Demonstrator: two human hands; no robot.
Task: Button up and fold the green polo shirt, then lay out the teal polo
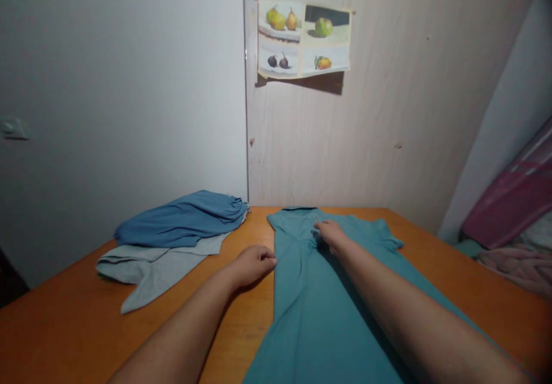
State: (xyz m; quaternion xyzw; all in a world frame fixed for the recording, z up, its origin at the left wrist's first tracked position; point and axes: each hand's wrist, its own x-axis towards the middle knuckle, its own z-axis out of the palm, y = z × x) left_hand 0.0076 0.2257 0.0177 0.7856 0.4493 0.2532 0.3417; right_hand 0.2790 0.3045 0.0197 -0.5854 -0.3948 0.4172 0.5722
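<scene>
A teal short-sleeved shirt with a collar lies spread lengthwise on the orange-brown table, its lower end cut off by the bottom of the view. A short sleeve shows on its right side, while the left side runs in a straight edge with no sleeve visible. My right hand is closed on the cloth just below the collar, bunching it a little. At the left edge of the shirt is my left hand, fingers curled together, with thumb and forefinger pinched at the cloth's edge.
Left of the shirt, a blue folded garment rests on a light grey one. Behind the table stands a wall with a taped sheet of fruit pictures. Pink bedding is beyond the table at right.
</scene>
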